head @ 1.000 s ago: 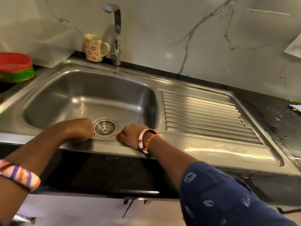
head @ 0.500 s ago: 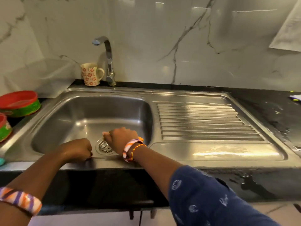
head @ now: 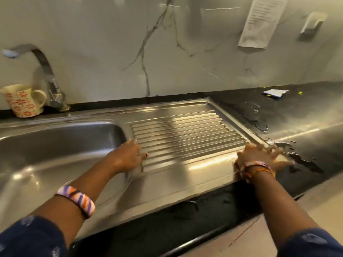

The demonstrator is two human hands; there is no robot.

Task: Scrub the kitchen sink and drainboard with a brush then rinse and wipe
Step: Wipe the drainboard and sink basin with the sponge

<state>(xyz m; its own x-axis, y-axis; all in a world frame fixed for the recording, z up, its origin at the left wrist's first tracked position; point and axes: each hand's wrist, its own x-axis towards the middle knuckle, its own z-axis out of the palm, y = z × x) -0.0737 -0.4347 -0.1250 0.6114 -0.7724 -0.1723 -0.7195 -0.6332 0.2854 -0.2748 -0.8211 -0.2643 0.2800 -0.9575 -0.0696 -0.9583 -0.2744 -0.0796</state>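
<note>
1. While both arms reach forward, the left hand (head: pixel 128 156) lies flat with fingers spread on the left end of the ribbed drainboard (head: pixel 187 138), just beside the sink (head: pixel 46 145) basin; it holds nothing.
2. Blurred by motion, the right hand (head: pixel 259 154) rests at the drainboard's right edge by the wet black counter (head: pixel 289 115), fingers apparently splayed; any grasp cannot be told.
3. Counted: two hands, one tap (head: pixel 46 75), one flowered mug (head: pixel 22 101), one paper sheet (head: pixel 259 21) on the wall.
</note>
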